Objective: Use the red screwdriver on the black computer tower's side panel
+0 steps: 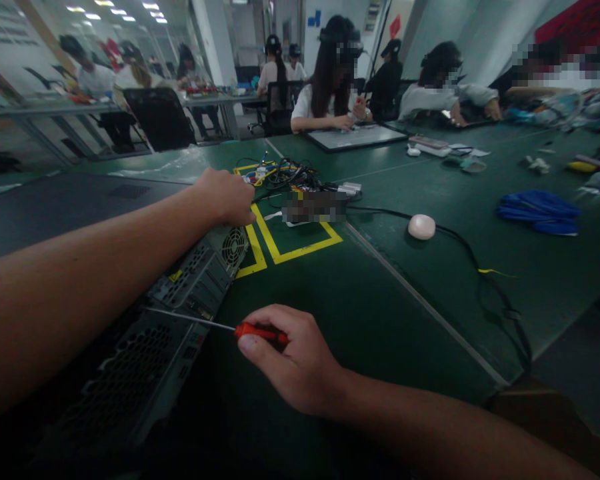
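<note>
A dark computer case (70, 207) lies at the left of the table, its perforated metal back panel (180, 293) facing me at a slant. My left hand (229, 197) is closed at the far corner of the case, above the round fan grille (234, 245); the fingertips are partly hidden. My right hand (293, 353) grips a red-handled screwdriver (260, 335). Its long thin shaft points left, and the tip meets or overlaps the back panel; I cannot tell whether it sits in a screw.
Past the case are bundled cables (295, 175) beside yellow tape squares (307, 253). A black cord with a pale rounded piece (421, 227) crosses the green table. Blue folded fabric (539, 212) lies right. Across the table, a person (335, 87) works over a board (357, 137).
</note>
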